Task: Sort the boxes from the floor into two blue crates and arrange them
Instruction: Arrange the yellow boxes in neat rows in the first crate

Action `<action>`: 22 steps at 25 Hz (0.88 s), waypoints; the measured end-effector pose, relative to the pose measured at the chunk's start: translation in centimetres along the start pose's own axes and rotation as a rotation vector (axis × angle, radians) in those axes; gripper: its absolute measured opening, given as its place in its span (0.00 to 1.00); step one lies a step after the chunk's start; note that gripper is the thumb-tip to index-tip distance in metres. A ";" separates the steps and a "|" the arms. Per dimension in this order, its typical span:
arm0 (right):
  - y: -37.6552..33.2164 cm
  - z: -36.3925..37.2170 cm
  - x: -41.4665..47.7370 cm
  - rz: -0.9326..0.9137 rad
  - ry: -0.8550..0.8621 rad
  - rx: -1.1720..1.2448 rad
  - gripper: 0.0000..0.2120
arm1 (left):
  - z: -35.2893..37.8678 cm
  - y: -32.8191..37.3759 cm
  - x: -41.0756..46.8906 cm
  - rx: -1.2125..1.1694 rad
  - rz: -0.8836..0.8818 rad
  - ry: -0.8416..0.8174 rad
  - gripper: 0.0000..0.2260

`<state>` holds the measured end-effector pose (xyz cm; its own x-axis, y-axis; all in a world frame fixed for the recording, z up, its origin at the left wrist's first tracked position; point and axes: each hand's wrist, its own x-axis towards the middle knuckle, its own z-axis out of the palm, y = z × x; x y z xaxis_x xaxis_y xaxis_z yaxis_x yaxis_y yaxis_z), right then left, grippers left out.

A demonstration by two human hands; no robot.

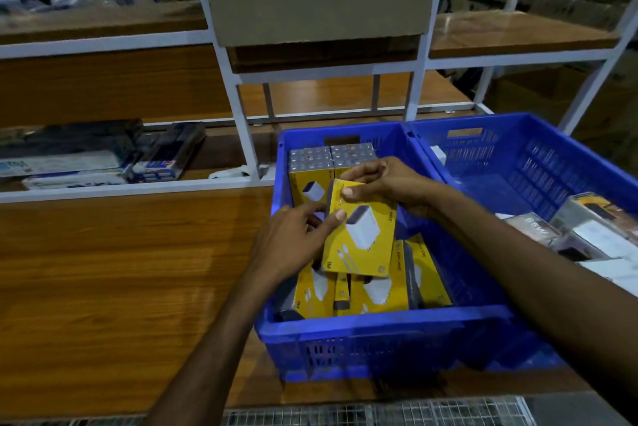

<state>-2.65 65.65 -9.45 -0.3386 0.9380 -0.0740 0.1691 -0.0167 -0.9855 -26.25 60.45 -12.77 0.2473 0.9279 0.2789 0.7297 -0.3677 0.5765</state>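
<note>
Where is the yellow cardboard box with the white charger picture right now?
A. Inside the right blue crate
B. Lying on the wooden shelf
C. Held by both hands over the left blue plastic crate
C: the left hand and right hand grip the yellow cardboard box above the left blue plastic crate.

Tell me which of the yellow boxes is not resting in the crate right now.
The yellow box gripped by the left hand and right hand, raised above the left blue crate. The other yellow boxes lie inside it.
</note>
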 end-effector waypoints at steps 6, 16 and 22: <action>-1.0 -0.4 0.1 -0.076 0.156 0.240 0.27 | 0.8 -0.1 1.9 -0.520 -0.184 -0.001 0.29; -0.3 -0.3 -2.6 -0.995 0.560 -1.035 0.18 | -0.4 -0.1 2.6 -0.507 0.257 0.334 0.21; 1.3 0.0 -1.9 -0.767 0.577 -1.095 0.23 | 0.1 -0.3 3.6 -0.466 0.066 0.357 0.23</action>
<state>-1.79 63.87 -10.59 -0.3021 0.6048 0.7368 0.8173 0.5622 -0.1263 -25.57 63.88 -12.04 -0.0062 0.8539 0.5203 0.3427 -0.4870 0.8034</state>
